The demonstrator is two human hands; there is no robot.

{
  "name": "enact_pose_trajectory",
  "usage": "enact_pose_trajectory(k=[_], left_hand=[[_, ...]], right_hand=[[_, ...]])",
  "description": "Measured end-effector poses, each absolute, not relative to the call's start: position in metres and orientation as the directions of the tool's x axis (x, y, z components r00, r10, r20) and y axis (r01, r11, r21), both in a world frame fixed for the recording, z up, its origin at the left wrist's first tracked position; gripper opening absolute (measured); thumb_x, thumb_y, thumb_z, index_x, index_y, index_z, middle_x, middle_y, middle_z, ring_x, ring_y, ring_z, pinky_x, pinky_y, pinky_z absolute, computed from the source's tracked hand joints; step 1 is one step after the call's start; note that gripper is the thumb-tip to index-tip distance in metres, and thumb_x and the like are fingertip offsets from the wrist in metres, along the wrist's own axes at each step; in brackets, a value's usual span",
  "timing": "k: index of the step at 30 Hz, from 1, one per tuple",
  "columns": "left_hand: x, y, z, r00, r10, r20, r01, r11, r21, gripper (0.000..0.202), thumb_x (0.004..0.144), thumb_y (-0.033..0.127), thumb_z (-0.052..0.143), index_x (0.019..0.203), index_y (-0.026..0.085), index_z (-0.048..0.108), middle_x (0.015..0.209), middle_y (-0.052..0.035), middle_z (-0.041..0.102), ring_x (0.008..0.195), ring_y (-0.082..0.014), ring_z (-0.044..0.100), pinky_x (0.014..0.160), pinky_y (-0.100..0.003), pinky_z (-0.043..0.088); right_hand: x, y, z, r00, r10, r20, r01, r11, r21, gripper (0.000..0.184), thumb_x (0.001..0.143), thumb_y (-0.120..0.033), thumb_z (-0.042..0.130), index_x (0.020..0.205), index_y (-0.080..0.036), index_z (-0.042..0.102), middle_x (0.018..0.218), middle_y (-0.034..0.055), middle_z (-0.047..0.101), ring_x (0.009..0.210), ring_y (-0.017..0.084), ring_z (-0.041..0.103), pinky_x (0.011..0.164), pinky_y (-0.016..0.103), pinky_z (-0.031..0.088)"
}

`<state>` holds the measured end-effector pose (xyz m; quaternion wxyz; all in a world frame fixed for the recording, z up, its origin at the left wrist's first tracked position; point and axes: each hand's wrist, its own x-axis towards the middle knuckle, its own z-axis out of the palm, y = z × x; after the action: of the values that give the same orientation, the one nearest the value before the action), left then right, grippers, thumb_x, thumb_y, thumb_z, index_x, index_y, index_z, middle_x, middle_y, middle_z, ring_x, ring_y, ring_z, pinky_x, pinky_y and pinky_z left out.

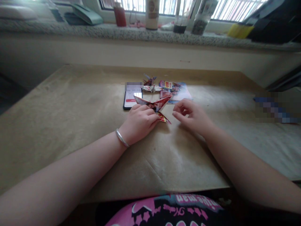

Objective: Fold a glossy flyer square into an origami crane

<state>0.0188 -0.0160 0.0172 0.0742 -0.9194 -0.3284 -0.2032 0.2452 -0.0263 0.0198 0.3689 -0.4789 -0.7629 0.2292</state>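
- The worktop [70, 131] is the biggest thing. It is light brown and lies under all the fingers.
- A speckled stone sill [131, 34] runs far past the fingers, below the window, with bottles [152, 14] standing on it.
- Pink and black cloth [141, 210] with letters on it is on the near side of the fingers.
- The right hand [194, 116] is just beside the folded paper, not touching it. Its fingers are curled, with a small gap between the thumb and the pointing finger, and they hold nothing.
- The left hand [141, 121] lies over the folded paper. Its fingers are bent close together and hold it down.
- Bright printed papers [181, 91] lie past the fingers, between the two hands.
- The folded paper [162, 103] is under the left fingers, with pointy red ends sticking out.
- A phone [127, 104] lies just past the left fingers, with its screen lit.
- Two little folded paper shapes [152, 89] sit behind the folded paper, farther from the fingers.
- A silver bracelet [121, 138] circles the wrist behind the left fingers.
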Motion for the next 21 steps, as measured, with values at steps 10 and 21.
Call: enact_pose_trajectory(k=[10, 21], left_hand=[[0.0199, -0.0158, 0.0135, 0.726, 0.548, 0.416, 0.609, -0.793, -0.018, 0.023, 0.093, 0.031, 0.049, 0.094, 0.024, 0.071, 0.088, -0.0034, 0.07, 0.089, -0.0195, 0.056, 0.078, -0.034, 0.038], [0.0221, -0.0176, 0.0155, 0.756, 0.531, 0.383, 0.586, -0.81, -0.035, 0.027, 0.094, 0.034, 0.046, 0.09, 0.022, 0.071, 0.091, -0.0033, 0.069, 0.092, -0.0219, 0.056, 0.08, -0.036, 0.038]], right_hand=[[0.241, -0.0316, 0.0198, -0.513, 0.829, 0.222, 0.719, 0.556, -0.417, 0.01, 0.081, -0.026, 0.061, 0.089, -0.023, 0.066, 0.097, 0.0033, 0.058, 0.066, 0.01, 0.055, 0.065, 0.026, 0.045], [0.2385, -0.0315, 0.0202, -0.494, 0.852, 0.171, 0.781, 0.522, -0.344, 0.013, 0.083, -0.029, 0.056, 0.081, -0.021, 0.066, 0.094, 0.0042, 0.063, 0.072, 0.014, 0.057, 0.065, 0.027, 0.042]])
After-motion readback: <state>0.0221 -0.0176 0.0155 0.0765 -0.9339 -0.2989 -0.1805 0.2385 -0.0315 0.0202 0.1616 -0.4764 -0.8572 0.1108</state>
